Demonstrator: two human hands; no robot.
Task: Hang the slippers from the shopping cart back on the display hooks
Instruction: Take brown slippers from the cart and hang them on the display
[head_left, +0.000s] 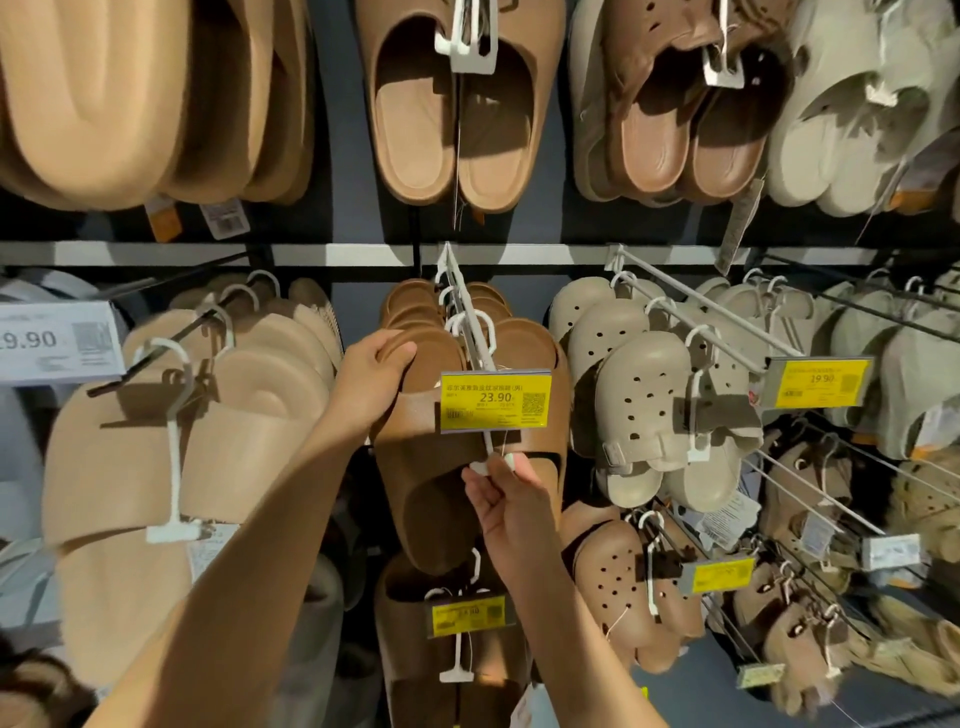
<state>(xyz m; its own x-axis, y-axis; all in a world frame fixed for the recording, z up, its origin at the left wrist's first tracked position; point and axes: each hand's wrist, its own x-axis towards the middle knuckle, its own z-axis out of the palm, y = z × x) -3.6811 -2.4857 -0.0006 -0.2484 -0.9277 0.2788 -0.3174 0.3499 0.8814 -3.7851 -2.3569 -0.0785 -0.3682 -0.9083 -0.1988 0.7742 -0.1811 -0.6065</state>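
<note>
Brown slippers: a pair of brown slides (415, 441) hangs at the centre of the frame, in front of the other brown pairs on the same hook, soles toward the camera.
Left hand: the left hand (371, 384) reaches in from the lower left; its grip is curled round the upper left edge of the brown slippers, thumb over the top of the sole.
Right hand: the right hand (511, 499) comes up from the bottom centre; its grip pinches the lower end of the white plastic hanger (491, 457) just under the price tag.
Display hook: a white wire hook (460, 306) runs out from the rail at mid-frame toward the camera, with white hanger loops over it.
Price tag: a yellow tag (495, 400) reading 23.90 sits at the hook's front end, covering part of the brown slippers.
Left of centre: beige slides (156, 447) hang on a dark hook, held by a white hanger.
Right of centre: cream perforated clogs (654, 410) hang on a white hook with a yellow tag reading 19.90.
Upper row: tan and brown clogs (452, 114) hang across the top of the frame.
Lower centre: another brown pair (415, 644) hangs under a blurred yellow tag.
</note>
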